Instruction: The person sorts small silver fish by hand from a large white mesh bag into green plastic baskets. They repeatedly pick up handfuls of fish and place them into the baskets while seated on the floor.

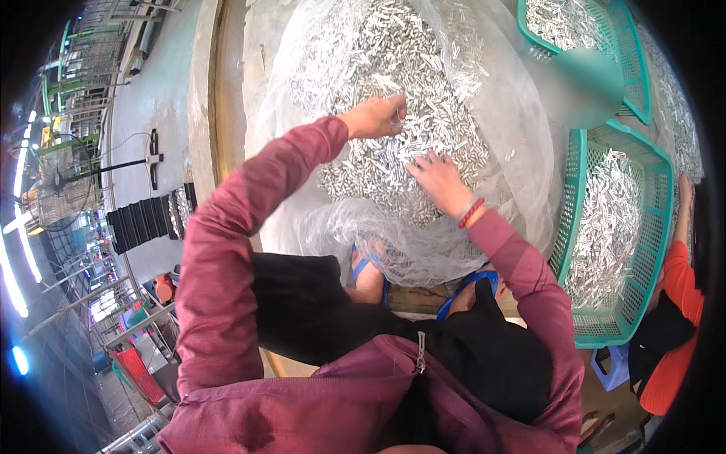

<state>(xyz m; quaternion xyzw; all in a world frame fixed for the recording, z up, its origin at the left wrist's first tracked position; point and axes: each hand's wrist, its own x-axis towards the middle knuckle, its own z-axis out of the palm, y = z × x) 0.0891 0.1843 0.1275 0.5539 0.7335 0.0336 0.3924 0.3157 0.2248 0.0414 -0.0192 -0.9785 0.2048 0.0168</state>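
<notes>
A large heap of small silvery metal pieces [408, 57], short and rod-like, lies on a sheet of thin white netting [514, 98] in front of me. My left hand [376, 117] is over the middle of the heap with its fingers curled together. Whatever they hold, if anything, is too small to make out. Lower and to the right, my right hand [440, 183] rests on the pieces, palm down with its fingers apart. A red band [470, 213] circles that wrist. Gathered netting [401, 246] lies between the heap and my feet in blue sandals.
A green plastic basket [563, 250] holding similar silvery pieces stands at my right. Another green basket [635, 53] with such pieces is at the far right. Beyond it, a person in an orange sleeve [681, 276] is partly visible. A ledge [219, 98] runs along the left.
</notes>
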